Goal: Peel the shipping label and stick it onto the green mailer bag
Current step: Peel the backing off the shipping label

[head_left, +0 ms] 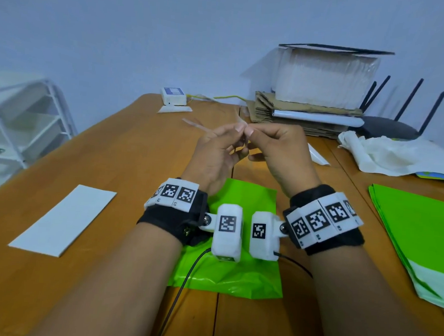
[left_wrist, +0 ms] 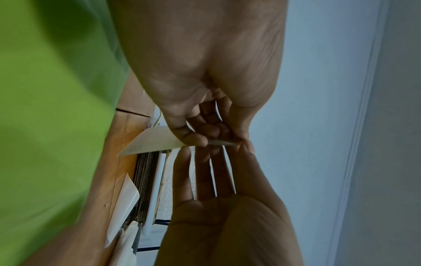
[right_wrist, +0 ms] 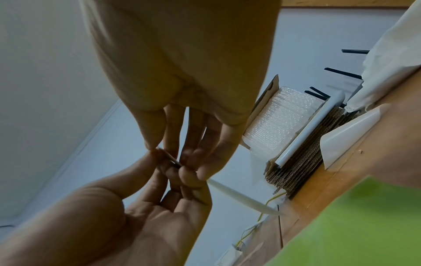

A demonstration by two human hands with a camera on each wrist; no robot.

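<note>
At frame centre, L hand [head_left: 218,152] and R hand [head_left: 276,147] each pinched the shipping label [left_wrist: 154,141], fingertips meeting at one edge. Green mailer bag [head_left: 242,192] lay flat on bench [head_left: 113,145], directly below both wrists; label's long axis ran toward upper left.

A flat green plastic mailer bag [head_left: 238,270] lies at lower centre on the wooden table [head_left: 107,155], with both hands raised above it at centre frame. A white rectangular sheet [head_left: 64,219] lies at lower left, a stack of green mailer bags [head_left: 419,232] at right, and flattened brown cardboard [head_left: 297,115] at upper right.
</note>
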